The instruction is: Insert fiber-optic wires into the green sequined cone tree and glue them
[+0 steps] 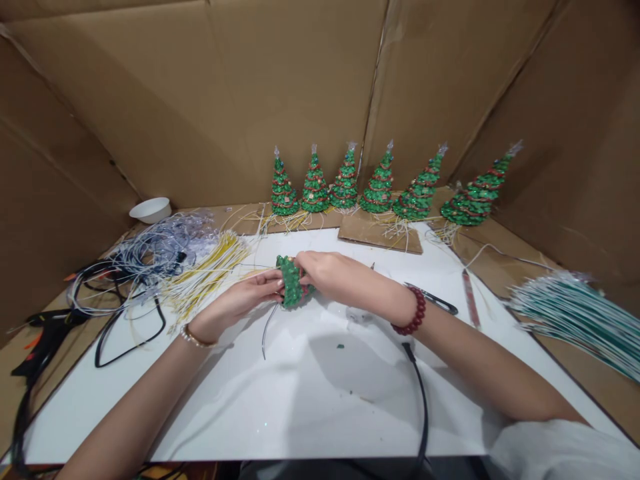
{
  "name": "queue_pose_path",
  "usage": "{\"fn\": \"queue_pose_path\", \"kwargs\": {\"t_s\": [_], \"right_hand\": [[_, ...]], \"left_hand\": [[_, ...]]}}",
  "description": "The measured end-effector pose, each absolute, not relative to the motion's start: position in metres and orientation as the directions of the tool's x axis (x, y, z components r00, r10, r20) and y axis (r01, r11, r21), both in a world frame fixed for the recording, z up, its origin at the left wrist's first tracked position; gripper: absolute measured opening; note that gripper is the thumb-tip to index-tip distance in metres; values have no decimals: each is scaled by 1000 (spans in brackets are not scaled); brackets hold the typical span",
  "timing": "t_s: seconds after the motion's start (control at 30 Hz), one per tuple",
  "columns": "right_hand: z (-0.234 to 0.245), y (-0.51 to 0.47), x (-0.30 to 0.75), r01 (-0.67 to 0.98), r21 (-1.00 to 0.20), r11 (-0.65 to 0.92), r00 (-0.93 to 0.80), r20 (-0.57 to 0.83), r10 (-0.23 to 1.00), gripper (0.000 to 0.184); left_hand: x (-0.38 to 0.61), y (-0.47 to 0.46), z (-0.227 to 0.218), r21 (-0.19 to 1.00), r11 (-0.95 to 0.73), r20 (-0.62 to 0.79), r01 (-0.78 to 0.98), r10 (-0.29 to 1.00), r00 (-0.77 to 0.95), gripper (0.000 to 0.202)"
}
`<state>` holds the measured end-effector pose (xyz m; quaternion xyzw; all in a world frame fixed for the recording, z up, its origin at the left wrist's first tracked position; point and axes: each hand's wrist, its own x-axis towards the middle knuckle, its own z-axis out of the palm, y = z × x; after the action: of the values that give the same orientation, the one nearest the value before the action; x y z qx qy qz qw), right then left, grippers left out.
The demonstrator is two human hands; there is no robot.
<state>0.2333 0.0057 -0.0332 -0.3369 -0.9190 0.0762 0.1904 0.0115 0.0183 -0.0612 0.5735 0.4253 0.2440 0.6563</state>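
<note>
A small green beaded wire tree (291, 283) is held above the white board (280, 400), with its top pointing left of me. My left hand (245, 300) pinches it from the left, and my right hand (325, 272) grips it from above on the right. A thin black wire (267, 327) hangs down from the tree. Much of the small tree is hidden by my fingers. Several finished beaded trees (380, 187) with red garlands stand in a row along the back.
Cardboard walls surround the work area. At left lie bundles of silver and yellow wire (205, 267), a white bowl (151, 210) and a black glue gun (50, 330). Black-handled snips (433, 298) lie right of my wrist, with green-and-white wires (565, 320) further right.
</note>
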Motion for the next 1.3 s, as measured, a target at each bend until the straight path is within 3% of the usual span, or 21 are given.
{"fn": "queue_pose_path", "kwargs": {"t_s": [0.13,0.37,0.57,0.63,0.77,0.97,1.1,1.3], "right_hand": [[-27,0,237,554,-507,660,-662,212,719,16],[-36,-7,226,515,-574,637,-622,261,738,16],[-22,-13,238,659,-479,579,-596,136,791,14],[-18,-14,243,688,-383,616,-611,151,777,6],[-20,-16,239,743,-238,626,-585,225,779,17],[-34,-15,220,727,-285,625,-567,265,780,12],[-27,-14,227,747,-334,575,-539,202,818,9],[-8,-18,242,834,-192,517,-482,203,853,18]], "left_hand": [[16,16,-70,977,119,-200,177,801,565,31],[25,13,-75,971,80,-186,223,839,511,27],[31,12,-72,964,-17,-134,267,833,537,27],[29,14,-74,949,-80,-94,304,851,517,26],[26,17,-76,944,-120,-48,306,870,490,30],[26,16,-71,958,-71,-90,278,845,527,30],[23,21,-75,958,-74,-88,277,845,528,33],[19,26,-80,935,-139,-44,327,868,494,38]]}}
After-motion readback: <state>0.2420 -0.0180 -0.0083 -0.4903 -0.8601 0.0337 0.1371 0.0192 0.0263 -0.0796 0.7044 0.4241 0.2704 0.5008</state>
